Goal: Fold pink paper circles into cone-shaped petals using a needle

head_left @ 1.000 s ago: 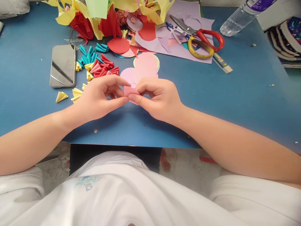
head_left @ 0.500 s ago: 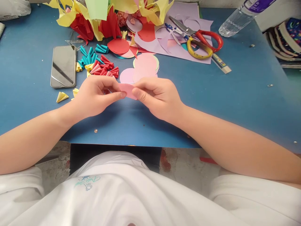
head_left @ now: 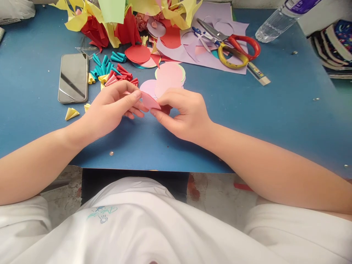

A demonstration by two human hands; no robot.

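A folded piece of pink paper (head_left: pixel 150 101) is held up between both hands over the blue table. My left hand (head_left: pixel 114 102) pinches its upper left corner between thumb and forefinger, the other fingers loosely spread below. My right hand (head_left: pixel 187 112) grips the lower right end with thumb and fingers. Just beyond lie pale pink paper circles (head_left: pixel 169 79) and a lilac paper circle (head_left: pixel 147 87). Past my left hand is a heap of small rolled paper cones, with teal cones (head_left: pixel 103 67) behind red cones (head_left: pixel 125 75), partly hidden by that hand.
Left of the cones lies a phone (head_left: pixel 73 77), with a yellow paper cone (head_left: pixel 72 113) nearer me. Scissors (head_left: pixel 233 51) rest on cut lilac paper (head_left: pixel 176 51) beside an eraser (head_left: pixel 258 74). A water bottle (head_left: pixel 277 22) stands at the back right; yellow and red paper flowers (head_left: pixel 96 31) stand behind.
The pink paper has tilted, its left end rising and its right end dropping. My left thumb has moved up to the corner, and the left hand's lower fingers have spread.
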